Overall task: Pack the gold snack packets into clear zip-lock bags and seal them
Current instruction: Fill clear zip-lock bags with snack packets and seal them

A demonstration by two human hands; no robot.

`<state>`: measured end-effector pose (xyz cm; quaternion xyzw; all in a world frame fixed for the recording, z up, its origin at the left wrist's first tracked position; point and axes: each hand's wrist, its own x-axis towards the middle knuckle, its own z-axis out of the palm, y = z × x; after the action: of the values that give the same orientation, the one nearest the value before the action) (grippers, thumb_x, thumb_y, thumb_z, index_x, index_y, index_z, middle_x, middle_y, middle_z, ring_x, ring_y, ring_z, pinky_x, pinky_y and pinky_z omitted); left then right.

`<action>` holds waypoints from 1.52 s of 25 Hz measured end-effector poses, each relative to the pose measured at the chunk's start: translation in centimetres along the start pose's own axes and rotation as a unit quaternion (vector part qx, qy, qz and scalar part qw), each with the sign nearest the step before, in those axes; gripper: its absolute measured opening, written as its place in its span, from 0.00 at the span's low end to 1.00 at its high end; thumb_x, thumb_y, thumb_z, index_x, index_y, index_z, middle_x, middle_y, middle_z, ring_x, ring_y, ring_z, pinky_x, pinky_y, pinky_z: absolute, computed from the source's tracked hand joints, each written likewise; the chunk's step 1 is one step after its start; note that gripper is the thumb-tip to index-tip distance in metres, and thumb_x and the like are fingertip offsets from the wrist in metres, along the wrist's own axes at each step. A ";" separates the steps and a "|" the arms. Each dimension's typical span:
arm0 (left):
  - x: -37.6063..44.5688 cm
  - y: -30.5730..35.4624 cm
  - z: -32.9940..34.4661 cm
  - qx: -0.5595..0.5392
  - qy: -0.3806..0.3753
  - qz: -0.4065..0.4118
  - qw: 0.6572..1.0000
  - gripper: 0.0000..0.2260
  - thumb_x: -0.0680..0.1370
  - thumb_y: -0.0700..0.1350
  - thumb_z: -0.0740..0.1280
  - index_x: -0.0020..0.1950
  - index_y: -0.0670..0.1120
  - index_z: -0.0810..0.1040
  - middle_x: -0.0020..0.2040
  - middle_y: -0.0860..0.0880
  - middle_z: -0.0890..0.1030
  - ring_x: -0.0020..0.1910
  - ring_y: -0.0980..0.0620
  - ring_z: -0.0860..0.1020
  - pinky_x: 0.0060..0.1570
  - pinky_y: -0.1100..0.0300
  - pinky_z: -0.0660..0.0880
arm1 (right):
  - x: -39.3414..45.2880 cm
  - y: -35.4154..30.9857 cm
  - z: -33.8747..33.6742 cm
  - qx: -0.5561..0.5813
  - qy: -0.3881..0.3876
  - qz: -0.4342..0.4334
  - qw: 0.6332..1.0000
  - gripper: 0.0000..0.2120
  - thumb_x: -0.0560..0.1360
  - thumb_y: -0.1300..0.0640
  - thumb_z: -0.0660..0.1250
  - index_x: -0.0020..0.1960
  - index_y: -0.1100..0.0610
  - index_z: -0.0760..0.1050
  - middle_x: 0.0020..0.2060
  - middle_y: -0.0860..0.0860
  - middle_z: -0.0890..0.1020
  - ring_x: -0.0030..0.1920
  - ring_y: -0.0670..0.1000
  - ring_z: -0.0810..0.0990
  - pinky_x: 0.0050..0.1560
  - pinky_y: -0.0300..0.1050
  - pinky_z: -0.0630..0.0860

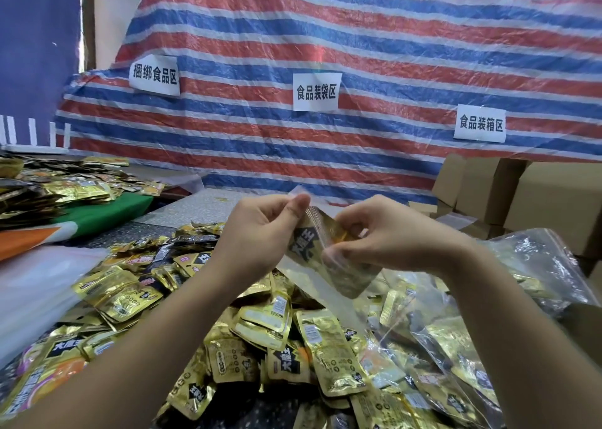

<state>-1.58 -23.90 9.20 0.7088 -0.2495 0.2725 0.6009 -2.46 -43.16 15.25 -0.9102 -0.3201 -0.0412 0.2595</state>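
Packing looks to be in its early-to-middle stretch, judging by how things lie. One clear zip-lock bag (329, 249) is held up between both hands with gold snack packets (325, 243) already inside it, and its mouth does not appear sealed yet. Filled bags (534, 265) lie heaped to the right, so some of the work seems done. A large loose pile of gold packets (260, 331) spreads across the surface (195, 207) below the arms, and another heap (65, 184) sits far left, so a great deal is left to bag.

The left hand (257, 230) has its grip closed in a pinch, thumb and fingers curled on the bag's upper edge. The right hand (384, 233) likewise pinches the bag, thumb below and fingers curled over its right side near the opening. Whether they are spreading the mouth or pressing the zip shut, I cannot tell.

The held bag hangs tilted, top toward the left hand, bottom corner drooping over the pile. Its film is thin, glossy and wrinkled; the packet inside shows a black label with bold characters on shiny gold foil. The loose packets are flat, rectangular and crinkled, some face up, others showing printed backs.

Cardboard boxes (521, 194) stand at the right, before a striped tarpaulin (325, 37) with paper signs (316, 91).
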 end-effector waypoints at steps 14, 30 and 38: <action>1.5 3.2 0.1 0.026 0.041 0.015 0.999 0.18 0.80 0.54 0.62 0.39 0.43 0.82 0.36 0.47 0.85 0.33 0.46 0.84 0.35 0.53 0.81 | -0.6 -2.6 -2.9 -0.123 0.013 -0.057 0.991 0.38 0.70 0.27 0.56 0.42 0.61 0.82 0.39 0.62 0.82 0.38 0.64 0.79 0.39 0.61 0.77; 1.0 3.0 -0.7 -0.118 0.047 -0.065 0.990 0.15 0.79 0.54 0.60 0.47 0.44 0.79 0.41 0.47 0.86 0.32 0.48 0.84 0.30 0.60 0.78 | -1.3 0.5 -2.8 -0.051 0.127 -0.093 0.986 0.11 0.76 0.53 0.72 0.35 0.53 0.81 0.30 0.48 0.82 0.32 0.45 0.80 0.36 0.37 0.77; 2.2 2.2 -1.4 -0.059 0.078 -0.032 0.995 0.14 0.80 0.52 0.61 0.45 0.44 0.80 0.39 0.48 0.85 0.26 0.50 0.80 0.26 0.61 0.73 | 0.6 3.9 -1.5 0.368 0.204 -0.010 0.907 0.16 0.79 0.45 0.61 0.51 0.58 0.77 0.36 0.53 0.84 0.36 0.51 0.82 0.38 0.44 0.79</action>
<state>-1.61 -22.89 12.41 0.6563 -0.1943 0.2927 0.6677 0.46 -46.13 14.92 -0.7184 -0.2612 -0.1079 0.6357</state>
